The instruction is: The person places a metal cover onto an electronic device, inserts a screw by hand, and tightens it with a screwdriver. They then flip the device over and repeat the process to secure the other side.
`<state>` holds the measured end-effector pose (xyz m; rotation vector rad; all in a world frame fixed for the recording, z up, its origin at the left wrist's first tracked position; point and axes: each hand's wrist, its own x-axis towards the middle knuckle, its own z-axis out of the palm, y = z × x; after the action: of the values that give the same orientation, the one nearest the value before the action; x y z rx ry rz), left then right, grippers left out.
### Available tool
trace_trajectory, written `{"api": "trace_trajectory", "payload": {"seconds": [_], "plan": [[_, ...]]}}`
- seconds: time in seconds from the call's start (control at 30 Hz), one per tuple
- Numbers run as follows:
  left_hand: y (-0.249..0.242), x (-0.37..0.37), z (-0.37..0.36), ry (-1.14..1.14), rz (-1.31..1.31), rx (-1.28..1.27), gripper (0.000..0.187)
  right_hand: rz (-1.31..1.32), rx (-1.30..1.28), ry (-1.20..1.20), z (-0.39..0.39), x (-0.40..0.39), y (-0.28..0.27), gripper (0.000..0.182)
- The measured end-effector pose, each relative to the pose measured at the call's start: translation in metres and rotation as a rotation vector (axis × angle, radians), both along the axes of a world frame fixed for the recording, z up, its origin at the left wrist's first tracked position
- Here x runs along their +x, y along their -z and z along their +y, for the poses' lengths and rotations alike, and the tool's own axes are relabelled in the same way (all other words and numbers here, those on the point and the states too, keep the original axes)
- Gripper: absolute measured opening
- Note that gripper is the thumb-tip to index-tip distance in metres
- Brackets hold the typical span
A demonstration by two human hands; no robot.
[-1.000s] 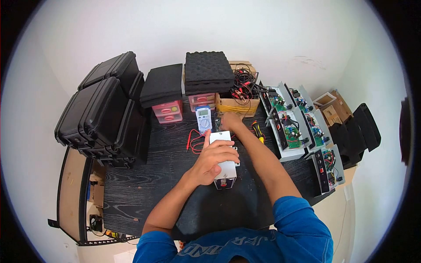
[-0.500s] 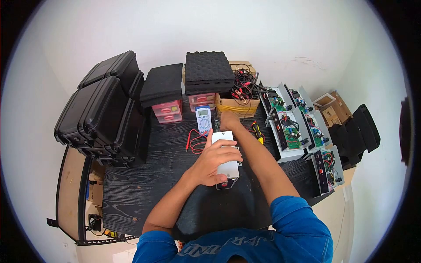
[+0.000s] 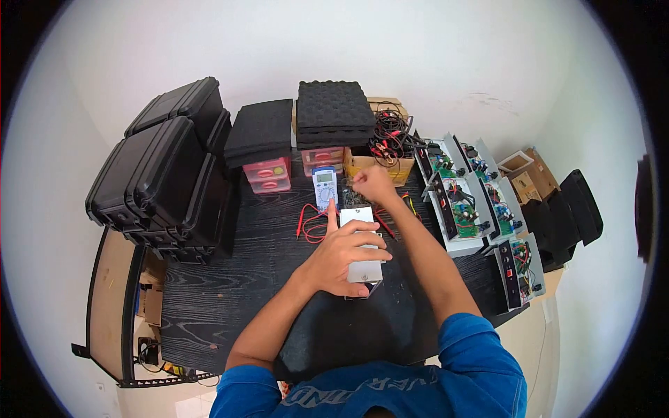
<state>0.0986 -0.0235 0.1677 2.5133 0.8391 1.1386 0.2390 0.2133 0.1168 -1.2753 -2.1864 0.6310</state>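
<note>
My left hand (image 3: 343, 256) is closed round a white metal box (image 3: 364, 270), fingers across its top and thumb near its lower end. The box stands on the dark table in front of me, with a black end panel partly showing below. Beyond it, my right hand (image 3: 374, 185) is closed in a pinch above a pile of small metal parts (image 3: 354, 196), too small to make out singly. Whatever its fingertips hold is hidden. A blue-rimmed multimeter (image 3: 325, 188) lies just left of the parts, its red test lead (image 3: 311, 230) coiled beside my left hand.
Black hard cases (image 3: 150, 174) are stacked at the left. Black foam sheets (image 3: 334, 111) rest on pink drawer units (image 3: 268, 174) at the back. A yellow cardboard box (image 3: 397, 169) holds tangled cables. Several open chassis with circuit boards (image 3: 463, 209) stand at the right.
My right hand has risen a little from the small parts and shifted slightly right and nearer, its fingers pinched. The right forearm now covers more of the yellow-handled tool. My left hand still grips the box.
</note>
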Motion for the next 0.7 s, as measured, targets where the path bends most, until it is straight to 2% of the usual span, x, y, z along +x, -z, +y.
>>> {"api": "trace_trajectory", "payload": {"seconds": [0.03,0.13,0.17,0.27,0.4,0.5,0.6,0.7], "plan": [[-0.001,0.000,0.000,-0.003,0.020,0.022,0.092,0.163,0.043,-0.039,-0.004,0.007,-0.002,0.029],[0.009,0.000,0.009,0.036,-0.004,0.056,0.075,0.290,0.091,0.005,-0.021,0.022,-0.017,0.025],[0.010,0.002,0.009,0.036,-0.011,0.048,0.075,0.272,0.108,0.008,-0.027,0.024,-0.024,0.020],[0.007,0.006,0.010,0.037,0.000,0.034,0.076,0.343,0.122,-0.033,-0.018,0.024,-0.015,0.019],[0.005,0.005,0.008,0.034,0.018,0.020,0.075,0.493,-0.128,-0.062,-0.020,0.029,-0.017,0.023],[0.004,0.004,0.005,0.010,0.063,0.023,0.079,0.816,-0.210,-0.166,-0.034,0.037,-0.021,0.022],[0.004,0.006,0.006,0.011,0.106,0.020,0.079,0.920,-0.268,-0.195,-0.101,0.058,-0.064,0.015],[0.001,0.008,0.006,0.033,0.074,0.023,0.071,0.848,-0.238,-0.418,-0.159,0.089,-0.082,0.012]]}}
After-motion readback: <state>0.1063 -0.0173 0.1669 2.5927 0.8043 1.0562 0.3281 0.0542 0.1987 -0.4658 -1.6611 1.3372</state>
